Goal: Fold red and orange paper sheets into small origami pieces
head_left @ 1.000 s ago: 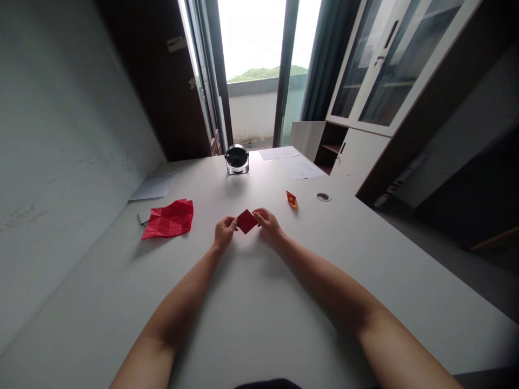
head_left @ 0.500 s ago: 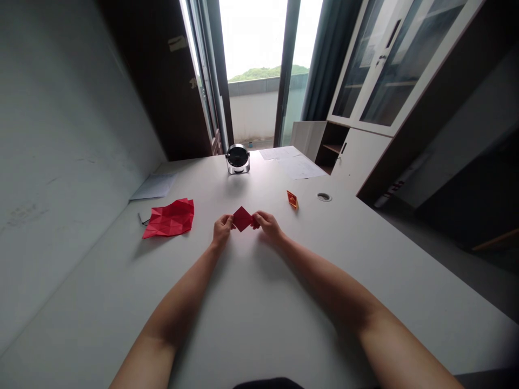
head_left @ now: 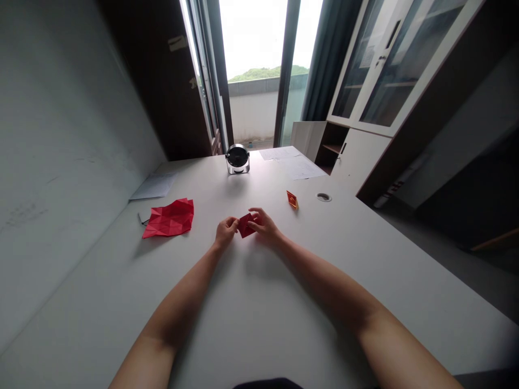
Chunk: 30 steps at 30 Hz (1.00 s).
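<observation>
A small folded square of red paper (head_left: 245,229) is held up between my hands over the white table, one corner tipped down. My left hand (head_left: 226,231) pinches its left corner between thumb and fingers. At its right side is my right hand (head_left: 264,225), the thumb on the paper's face and the fingers raised and curved behind its edge. A larger creased sheet of red paper (head_left: 170,218) lies off to the left. To the right stands a small orange-red folded paper piece (head_left: 292,200).
A round black device on a metal stand (head_left: 238,158) is at the table's far edge. White papers (head_left: 300,162) lie at the back right, another paper stack (head_left: 154,186) by the left wall. A round cable hole (head_left: 323,197) is set in the table (head_left: 259,313).
The red paper has turned from a flat diamond facing me and moved slightly right and down. My right hand has shifted its hold, thumb now over the paper's face and fingers lifted.
</observation>
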Each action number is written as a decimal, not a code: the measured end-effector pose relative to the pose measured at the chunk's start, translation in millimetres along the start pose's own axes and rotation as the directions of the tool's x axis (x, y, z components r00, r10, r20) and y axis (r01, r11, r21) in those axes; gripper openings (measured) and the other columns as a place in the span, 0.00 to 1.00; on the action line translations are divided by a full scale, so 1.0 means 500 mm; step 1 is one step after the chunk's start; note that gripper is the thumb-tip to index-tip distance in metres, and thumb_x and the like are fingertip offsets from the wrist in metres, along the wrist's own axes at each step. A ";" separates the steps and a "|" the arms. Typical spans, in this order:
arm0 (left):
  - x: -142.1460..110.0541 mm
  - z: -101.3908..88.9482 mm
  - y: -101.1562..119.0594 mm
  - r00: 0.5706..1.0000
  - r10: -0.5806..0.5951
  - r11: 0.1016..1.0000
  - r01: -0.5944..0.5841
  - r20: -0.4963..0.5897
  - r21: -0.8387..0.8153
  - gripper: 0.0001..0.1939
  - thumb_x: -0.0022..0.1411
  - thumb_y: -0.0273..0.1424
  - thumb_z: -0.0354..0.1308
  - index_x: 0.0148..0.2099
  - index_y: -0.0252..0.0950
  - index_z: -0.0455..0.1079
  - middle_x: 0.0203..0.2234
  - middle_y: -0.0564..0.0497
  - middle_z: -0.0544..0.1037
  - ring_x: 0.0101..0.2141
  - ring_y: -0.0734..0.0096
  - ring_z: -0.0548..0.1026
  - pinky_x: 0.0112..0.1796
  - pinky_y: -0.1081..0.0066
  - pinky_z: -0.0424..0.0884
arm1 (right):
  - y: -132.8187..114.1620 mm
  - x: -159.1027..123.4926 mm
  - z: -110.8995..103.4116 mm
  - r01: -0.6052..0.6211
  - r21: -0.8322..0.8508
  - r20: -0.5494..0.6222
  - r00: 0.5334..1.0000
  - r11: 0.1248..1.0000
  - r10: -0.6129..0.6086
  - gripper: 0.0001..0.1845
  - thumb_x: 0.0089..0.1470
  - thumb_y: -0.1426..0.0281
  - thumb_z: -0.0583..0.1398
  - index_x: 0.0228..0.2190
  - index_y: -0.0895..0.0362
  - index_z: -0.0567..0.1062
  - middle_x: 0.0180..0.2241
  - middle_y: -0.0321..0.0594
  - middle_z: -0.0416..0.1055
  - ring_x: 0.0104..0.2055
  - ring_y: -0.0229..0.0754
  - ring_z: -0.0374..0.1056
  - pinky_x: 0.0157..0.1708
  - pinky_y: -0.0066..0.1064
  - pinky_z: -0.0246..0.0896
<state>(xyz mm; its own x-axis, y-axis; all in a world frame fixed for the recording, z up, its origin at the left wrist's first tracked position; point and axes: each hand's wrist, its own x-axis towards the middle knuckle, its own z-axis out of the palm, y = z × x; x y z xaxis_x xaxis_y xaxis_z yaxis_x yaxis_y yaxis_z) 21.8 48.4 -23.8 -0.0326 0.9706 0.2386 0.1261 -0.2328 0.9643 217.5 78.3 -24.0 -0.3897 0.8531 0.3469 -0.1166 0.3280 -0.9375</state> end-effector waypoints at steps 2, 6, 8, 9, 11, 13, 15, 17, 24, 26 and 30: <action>0.000 -0.001 -0.001 1.000 0.001 1.000 -0.001 0.008 0.012 0.15 0.60 0.43 0.61 0.33 0.35 0.74 0.23 0.52 0.76 0.22 0.74 0.70 0.26 0.74 0.67 | -0.001 0.000 0.000 0.004 -0.035 0.021 1.000 0.999 -0.004 0.35 0.52 0.56 0.67 0.57 0.51 0.64 0.36 0.39 0.74 0.34 0.44 0.74 0.34 0.38 0.72; 0.000 -0.002 -0.001 1.000 -0.010 1.000 0.009 0.027 0.024 0.14 0.59 0.42 0.62 0.32 0.35 0.74 0.22 0.53 0.75 0.22 0.75 0.69 0.25 0.75 0.65 | -0.006 -0.003 0.002 0.010 -0.130 0.034 0.999 0.991 -0.006 0.25 0.52 0.57 0.66 0.50 0.53 0.71 0.35 0.38 0.75 0.35 0.43 0.72 0.37 0.37 0.70; -0.001 -0.001 0.002 0.999 -0.016 1.000 0.015 0.039 0.010 0.14 0.58 0.42 0.62 0.33 0.35 0.74 0.23 0.53 0.75 0.23 0.74 0.69 0.26 0.74 0.65 | -0.007 -0.004 0.003 -0.010 -0.167 0.021 1.000 0.986 0.014 0.20 0.52 0.56 0.66 0.43 0.54 0.73 0.31 0.36 0.74 0.32 0.41 0.70 0.33 0.33 0.67; -0.002 -0.001 0.005 0.999 -0.018 1.000 0.018 0.042 0.001 0.15 0.58 0.43 0.62 0.33 0.35 0.74 0.23 0.53 0.75 0.24 0.73 0.70 0.27 0.74 0.66 | -0.007 -0.004 0.004 -0.024 -0.184 0.013 1.000 0.983 0.026 0.19 0.51 0.56 0.66 0.41 0.54 0.73 0.28 0.34 0.73 0.29 0.39 0.68 0.31 0.31 0.65; -0.005 0.001 0.012 0.999 -0.019 1.000 0.020 0.042 -0.012 0.17 0.59 0.45 0.62 0.32 0.35 0.74 0.23 0.52 0.75 0.25 0.72 0.70 0.27 0.74 0.66 | -0.007 -0.003 0.006 -0.045 -0.220 -0.001 0.999 0.975 0.046 0.17 0.50 0.56 0.65 0.37 0.54 0.73 0.24 0.32 0.70 0.26 0.37 0.64 0.28 0.29 0.61; -0.007 0.002 0.019 0.999 -0.020 0.999 0.021 0.046 -0.025 0.20 0.61 0.47 0.60 0.31 0.34 0.74 0.23 0.53 0.74 0.25 0.72 0.70 0.28 0.74 0.65 | -0.006 -0.002 0.006 -0.049 -0.256 -0.010 0.999 0.965 0.048 0.16 0.50 0.56 0.65 0.35 0.54 0.72 0.23 0.31 0.67 0.26 0.36 0.62 0.27 0.29 0.59; -0.009 0.003 0.024 0.998 -0.018 0.999 0.021 0.057 -0.046 0.23 0.63 0.50 0.57 0.31 0.34 0.74 0.22 0.52 0.74 0.24 0.72 0.70 0.28 0.73 0.66 | -0.007 -0.002 0.006 -0.047 -0.286 -0.021 0.999 0.957 0.043 0.15 0.50 0.57 0.64 0.34 0.54 0.72 0.23 0.30 0.66 0.26 0.36 0.60 0.28 0.29 0.58; -0.009 0.002 0.027 0.998 -0.010 0.998 0.014 0.063 -0.054 0.24 0.64 0.51 0.55 0.32 0.34 0.74 0.23 0.51 0.75 0.25 0.72 0.71 0.29 0.73 0.67 | -0.009 -0.003 0.006 -0.049 -0.302 -0.037 0.999 0.952 0.039 0.14 0.51 0.57 0.63 0.34 0.54 0.71 0.23 0.30 0.66 0.26 0.36 0.60 0.28 0.29 0.58; -0.013 0.002 0.026 0.995 0.027 0.995 -0.036 0.091 0.098 0.18 0.60 0.46 0.62 0.39 0.35 0.77 0.30 0.49 0.80 0.31 0.68 0.76 0.33 0.72 0.70 | -0.013 -0.008 0.007 -0.049 -0.347 -0.091 0.996 0.936 0.019 0.12 0.50 0.59 0.63 0.31 0.53 0.70 0.23 0.30 0.65 0.26 0.36 0.59 0.28 0.28 0.56; -0.013 0.004 0.023 0.995 -0.006 0.997 -0.002 0.100 0.080 0.18 0.58 0.45 0.65 0.43 0.36 0.77 0.32 0.48 0.81 0.32 0.67 0.77 0.34 0.71 0.72 | -0.013 -0.008 0.007 -0.039 -0.366 -0.102 0.995 0.930 0.002 0.12 0.51 0.60 0.63 0.30 0.54 0.69 0.23 0.30 0.65 0.26 0.36 0.58 0.27 0.28 0.55; -0.010 0.006 0.015 0.994 -0.067 0.997 0.070 0.091 -0.036 0.25 0.55 0.43 0.68 0.51 0.37 0.75 0.35 0.45 0.82 0.33 0.65 0.79 0.35 0.68 0.74 | -0.010 -0.005 0.004 -0.021 -0.369 -0.106 0.994 0.929 -0.020 0.11 0.51 0.60 0.62 0.29 0.54 0.68 0.24 0.31 0.65 0.26 0.36 0.58 0.28 0.28 0.56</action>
<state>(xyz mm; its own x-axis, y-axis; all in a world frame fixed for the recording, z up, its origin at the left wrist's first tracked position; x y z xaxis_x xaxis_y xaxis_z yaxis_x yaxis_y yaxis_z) 25.9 42.0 -18.0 0.0497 0.9855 0.1622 0.0878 -0.1661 0.9822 217.3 73.6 -20.1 -0.2885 0.8846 0.3663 0.2368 0.4366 -0.8679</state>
